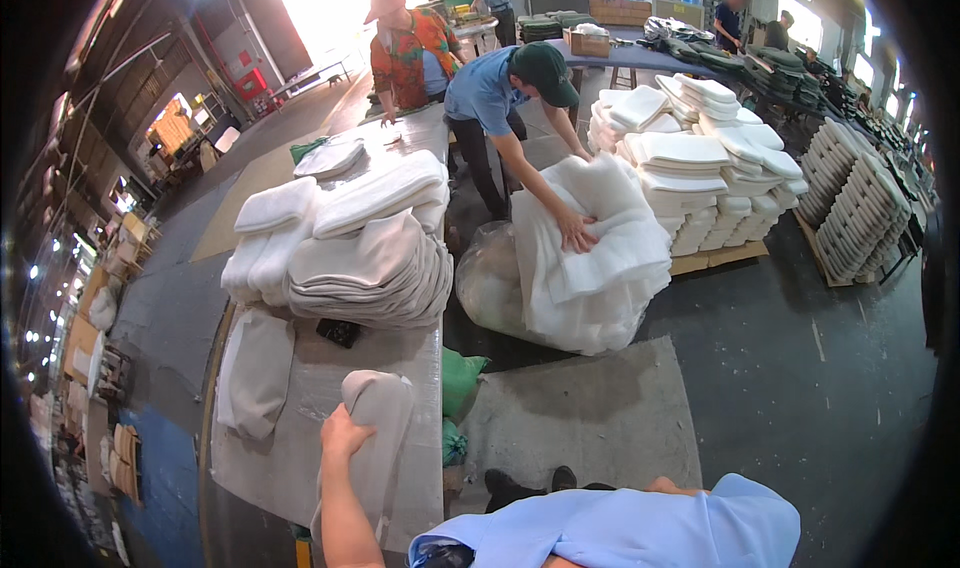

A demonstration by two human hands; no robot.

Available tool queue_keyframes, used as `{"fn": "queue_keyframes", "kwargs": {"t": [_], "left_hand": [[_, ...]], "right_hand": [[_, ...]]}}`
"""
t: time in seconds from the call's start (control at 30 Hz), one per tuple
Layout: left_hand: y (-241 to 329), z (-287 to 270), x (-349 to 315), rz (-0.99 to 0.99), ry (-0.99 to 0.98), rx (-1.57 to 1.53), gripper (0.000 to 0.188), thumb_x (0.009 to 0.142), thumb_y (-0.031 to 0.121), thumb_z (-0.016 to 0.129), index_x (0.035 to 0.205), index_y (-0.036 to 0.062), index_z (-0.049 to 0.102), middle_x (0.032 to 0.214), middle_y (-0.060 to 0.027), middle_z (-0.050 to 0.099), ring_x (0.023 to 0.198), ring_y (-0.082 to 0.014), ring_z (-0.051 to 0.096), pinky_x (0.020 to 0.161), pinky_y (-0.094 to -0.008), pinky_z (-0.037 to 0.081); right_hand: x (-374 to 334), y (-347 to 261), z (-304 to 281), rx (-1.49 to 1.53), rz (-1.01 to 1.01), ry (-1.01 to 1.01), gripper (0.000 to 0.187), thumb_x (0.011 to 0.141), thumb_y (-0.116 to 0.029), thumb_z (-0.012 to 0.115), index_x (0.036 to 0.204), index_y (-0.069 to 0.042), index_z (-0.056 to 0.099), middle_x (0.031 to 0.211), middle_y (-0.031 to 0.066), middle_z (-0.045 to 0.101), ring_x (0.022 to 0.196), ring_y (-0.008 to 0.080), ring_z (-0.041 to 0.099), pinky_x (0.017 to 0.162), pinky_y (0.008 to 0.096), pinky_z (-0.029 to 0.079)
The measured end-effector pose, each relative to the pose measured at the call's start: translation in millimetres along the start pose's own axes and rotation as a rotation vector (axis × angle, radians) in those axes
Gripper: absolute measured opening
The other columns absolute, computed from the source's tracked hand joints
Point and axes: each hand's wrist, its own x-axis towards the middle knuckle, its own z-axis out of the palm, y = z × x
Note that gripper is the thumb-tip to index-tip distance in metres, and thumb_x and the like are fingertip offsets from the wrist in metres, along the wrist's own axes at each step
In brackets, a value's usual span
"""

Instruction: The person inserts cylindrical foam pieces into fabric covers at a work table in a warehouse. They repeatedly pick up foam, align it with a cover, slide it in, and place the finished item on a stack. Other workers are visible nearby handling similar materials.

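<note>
My left hand (346,435) is closed on the edge of a long grey fabric cover (385,408), which lies along the near end of the plastic-covered table (300,468). Another grey fabric piece (257,373) lies to its left. Farther up, a pile of grey covers (370,278) is stacked, with folded white padding (390,193) on top and more white padding (270,238) beside it. A small black object (338,332) sits in front of the pile. Only a bit of my right hand (663,484) shows beyond my light blue shirt; its fingers are hidden.
Right of the table, a person in a dark cap leans over a big bundle of white batting (590,258) in a clear bag (488,283). Stacked white cushions (690,178) stand on a pallet behind. Green sacks (462,380) rest against the table's side. Another person stands at its far end.
</note>
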Motion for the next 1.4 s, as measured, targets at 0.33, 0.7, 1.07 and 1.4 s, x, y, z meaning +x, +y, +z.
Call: {"fn": "queue_keyframes", "kwargs": {"t": [0.33,0.7,1.07,1.4], "left_hand": [[-55,-73,-8,-0.046,-0.056,0.05,0.062,0.075,0.033,0.09,0.129,0.0104,0.073,0.127,-0.0183,0.076,0.124,-0.0358,0.069,0.103,-0.0473,0.055],[-106,-168,-41,0.132,-0.156,0.056,0.059,0.079,0.03,0.087,0.13,0.0064,0.07,0.12,-0.0181,0.077,0.116,-0.0327,0.072,0.1,-0.044,0.055],[-129,-73,-75,0.457,-0.095,0.035,0.093,0.078,0.041,0.091,0.154,0.0082,0.049,0.126,-0.0179,0.069,0.117,-0.0375,0.066,0.102,-0.0499,0.049],[-175,-73,-182,0.108,0.103,0.143,0.113,0.07,0.041,0.095,0.164,0.0111,0.04,0.135,-0.017,0.064,0.124,-0.0359,0.061,0.108,-0.0504,0.042]], "right_hand": [[15,-162,-32,0.3,-0.224,0.119,0.03,0.093,-0.024,0.072,0.115,-0.003,0.072,0.069,0.0119,0.063,0.054,0.0264,0.065,0.042,0.0458,0.049],[-160,-488,-11,1.062,-0.871,-0.156,0.043,0.107,-0.029,0.066,0.144,-0.006,0.062,0.114,0.0048,0.072,0.095,0.0133,0.068,0.08,0.0282,0.054],[-216,-532,66,0.947,-0.938,0.185,0.052,0.113,-0.036,0.058,0.156,-0.008,0.051,0.134,0.008,0.062,0.12,0.0165,0.06,0.103,0.0349,0.049],[-273,-550,19,0.742,-1.476,-0.003,0.032,0.098,-0.019,0.074,0.125,-0.002,0.069,0.134,0.0132,0.068,0.121,0.0258,0.065,0.1,0.0376,0.053]]}}
